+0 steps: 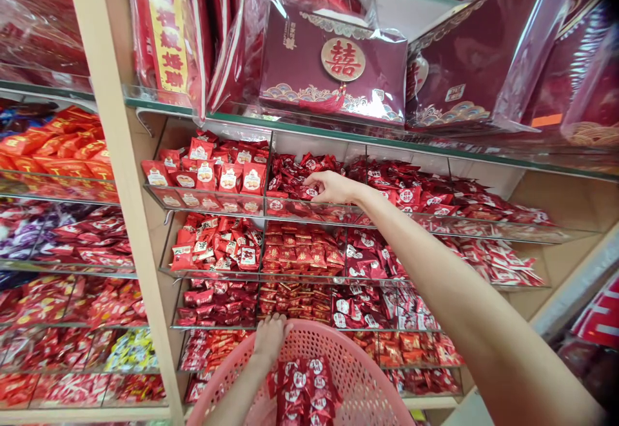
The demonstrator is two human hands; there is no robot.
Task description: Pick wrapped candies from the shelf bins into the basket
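Observation:
A pink perforated plastic basket (372, 368) is in front of me at the bottom of the view. My left hand (271, 337) has its fingers over the far rim and grips it. Inside the basket lie several red candy packets (309, 381) with round white labels. My right hand (331, 187) reaches over the clear front lip of a top-row bin, above red wrapped candies (290, 178). Its fingers are curled down at the candies; whether a packet is between them is hidden.
Stepped clear bins hold red packets with cookie pictures (206, 171), packets with black lettering (217, 242) and shiny red candies (302, 249). A glass shelf (232, 116) above carries maroon gift boxes (294, 52). A wooden upright (118, 123) separates more candy bins at left.

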